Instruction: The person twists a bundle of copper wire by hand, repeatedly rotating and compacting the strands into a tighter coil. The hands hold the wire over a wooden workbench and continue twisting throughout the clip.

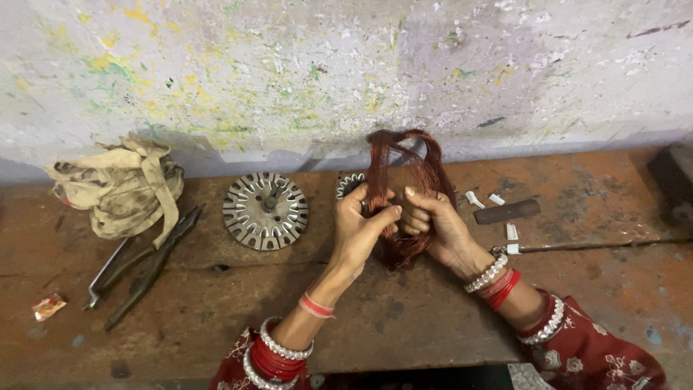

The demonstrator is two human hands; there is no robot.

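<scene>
Nearest the camera, two forearms in dark red patterned sleeves with red and silver-white bangles reach up from the bottom edge over a worn, rust-brown tabletop [404, 325]. The left hand [361, 227] is closed, its fingers curled round a bundle of copper wire [404, 170]; the right hand [433, 220] is closed on the same bundle from the other side, thumb pressed against the strands. The wire sits between both hands above the middle of the tabletop, looping upward as a tall reddish-brown coil with a loose tail hanging below the palms.

At the near left edge lies a small crumpled wrapper [48, 306], orange and silvery, lying flat. Beyond it rest dark pliers [141, 267], angled with handles toward the camera. Just left of the hands lies a round slotted metal stator disc [265, 211] with a hub at its centre; a second slotted metal piece [349, 185] shows partly behind the left hand. To the right lie small white slips [474, 199] and a dark flat bar [507, 211], with a thin rod [599, 245] nearer.

Farther back at the left sits a bunched, soiled beige cloth [119, 184]. Behind everything rises a pale wall [346, 65] flecked with yellow and green paint
</scene>
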